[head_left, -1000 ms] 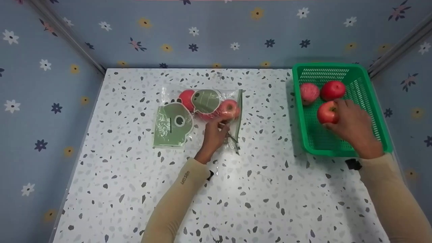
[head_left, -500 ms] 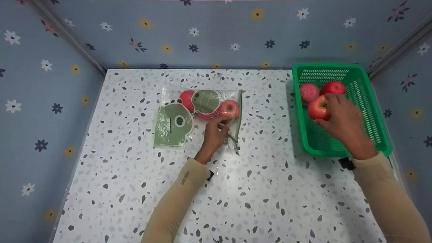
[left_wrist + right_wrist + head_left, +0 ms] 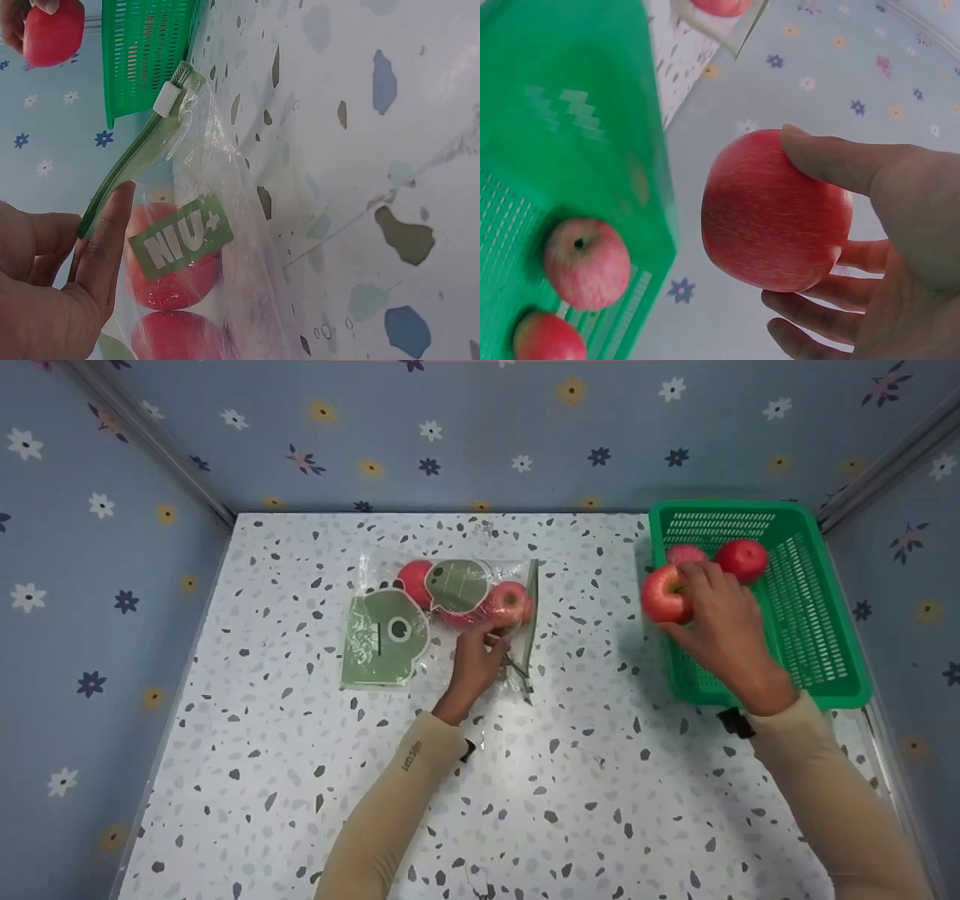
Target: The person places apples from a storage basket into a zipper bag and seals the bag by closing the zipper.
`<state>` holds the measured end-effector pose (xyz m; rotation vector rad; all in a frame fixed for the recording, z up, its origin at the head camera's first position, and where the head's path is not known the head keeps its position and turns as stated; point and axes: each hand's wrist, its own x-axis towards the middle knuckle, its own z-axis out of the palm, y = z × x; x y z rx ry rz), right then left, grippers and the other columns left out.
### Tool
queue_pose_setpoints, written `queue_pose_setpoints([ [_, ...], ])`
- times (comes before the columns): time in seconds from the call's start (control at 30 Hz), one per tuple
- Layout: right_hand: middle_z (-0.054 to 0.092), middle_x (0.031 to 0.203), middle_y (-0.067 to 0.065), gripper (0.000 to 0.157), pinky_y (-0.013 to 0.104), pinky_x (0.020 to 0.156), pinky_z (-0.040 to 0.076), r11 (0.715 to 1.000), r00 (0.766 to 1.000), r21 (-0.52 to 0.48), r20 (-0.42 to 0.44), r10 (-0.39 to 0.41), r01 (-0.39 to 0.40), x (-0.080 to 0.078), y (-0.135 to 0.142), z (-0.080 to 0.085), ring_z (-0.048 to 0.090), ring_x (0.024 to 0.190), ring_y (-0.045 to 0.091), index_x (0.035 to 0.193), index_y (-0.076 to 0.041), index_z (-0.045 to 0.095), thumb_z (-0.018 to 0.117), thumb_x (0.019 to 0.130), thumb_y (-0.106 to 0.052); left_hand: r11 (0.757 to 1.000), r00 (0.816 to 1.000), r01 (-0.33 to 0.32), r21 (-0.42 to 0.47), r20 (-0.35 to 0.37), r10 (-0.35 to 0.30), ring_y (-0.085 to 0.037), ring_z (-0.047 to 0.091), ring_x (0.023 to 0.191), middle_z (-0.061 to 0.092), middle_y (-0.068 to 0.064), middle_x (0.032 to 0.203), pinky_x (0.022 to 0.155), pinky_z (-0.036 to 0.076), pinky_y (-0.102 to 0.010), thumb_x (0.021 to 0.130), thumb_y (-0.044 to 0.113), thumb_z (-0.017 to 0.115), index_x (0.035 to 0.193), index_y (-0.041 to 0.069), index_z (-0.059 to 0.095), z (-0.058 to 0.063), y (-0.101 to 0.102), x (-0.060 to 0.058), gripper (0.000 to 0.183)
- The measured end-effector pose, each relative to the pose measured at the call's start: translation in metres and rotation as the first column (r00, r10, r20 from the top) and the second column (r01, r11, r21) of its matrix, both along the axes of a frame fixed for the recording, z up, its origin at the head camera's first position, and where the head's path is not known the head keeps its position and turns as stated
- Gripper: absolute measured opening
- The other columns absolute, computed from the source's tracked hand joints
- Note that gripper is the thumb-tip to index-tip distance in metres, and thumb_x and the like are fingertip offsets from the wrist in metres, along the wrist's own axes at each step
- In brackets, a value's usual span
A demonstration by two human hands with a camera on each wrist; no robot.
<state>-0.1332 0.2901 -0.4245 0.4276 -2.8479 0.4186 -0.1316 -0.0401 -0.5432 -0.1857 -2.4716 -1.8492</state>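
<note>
My right hand (image 3: 724, 626) grips a red apple (image 3: 666, 594) above the left rim of the green basket (image 3: 847, 637). In the right wrist view, the thumb lies on one side of that apple (image 3: 776, 214) and the fingers on the other. My left hand (image 3: 480, 656) pinches the edge of a clear zip bag (image 3: 442, 667) with a green dinosaur print, lying on the table. Red apples (image 3: 510, 601) show through its plastic. In the left wrist view, the thumb and fingers hold the bag's green zip edge (image 3: 124, 169), with a white slider (image 3: 166, 99) near its far end.
Two more apples lie in the basket: a red one (image 3: 742, 560) and a paler one (image 3: 685, 555) partly hidden behind the held apple. The speckled white table (image 3: 570, 810) is bounded by flower-patterned walls (image 3: 480, 427) at the back and sides.
My right hand has lifted the apple inside the basket and carried it leftward to the basket's left rim. The left hand and the bag have stayed in place.
</note>
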Motion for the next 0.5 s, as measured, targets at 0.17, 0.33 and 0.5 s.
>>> queue_pose_setpoints([
  [0.17, 0.056, 0.138, 0.025, 0.083, 0.063, 0.092, 0.049, 1.000, 1.000, -0.009, 0.025, 0.018, -0.018, 0.000, -0.018, -0.006, 0.056, 0.115, 0.045, 0.146, 0.000, 0.049, 0.095, 0.078, -0.013, 1.000, 1.000, 0.000, 0.011, -0.006, 0.000, -0.033, 0.071, 0.093, 0.074, -0.022, 0.107, 0.081, 0.056, -0.032, 0.096, -0.007, 0.066, 0.123, -0.005, 0.073, 0.000, 0.000, -0.001, 0.029],
  [0.33, 0.054, 0.143, 0.022, 0.082, 0.063, 0.096, 0.049, 0.999, 0.997, -0.019, 0.075, 0.027, -0.026, 0.002, -0.035, -0.014, 0.054, 0.123, 0.042, 0.147, -0.002, 0.049, 0.094, 0.079, -0.014, 1.000, 1.000, -0.003, 0.011, 0.003, 0.003, -0.032, 0.071, 0.092, 0.074, -0.021, 0.107, 0.080, 0.056, -0.029, 0.096, -0.007, 0.066, 0.123, -0.004, 0.073, 0.000, 0.000, -0.001, 0.027],
  [0.5, 0.053, 0.145, 0.021, 0.084, 0.062, 0.097, 0.049, 0.999, 0.994, -0.011, 0.099, 0.042, -0.041, 0.004, -0.049, -0.021, 0.052, 0.127, 0.041, 0.147, -0.002, 0.049, 0.095, 0.078, -0.016, 1.000, 1.000, -0.002, 0.012, 0.002, 0.002, -0.031, 0.070, 0.092, 0.073, -0.021, 0.107, 0.080, 0.055, -0.028, 0.097, -0.007, 0.066, 0.122, -0.004, 0.073, 0.000, 0.000, -0.001, 0.027],
])
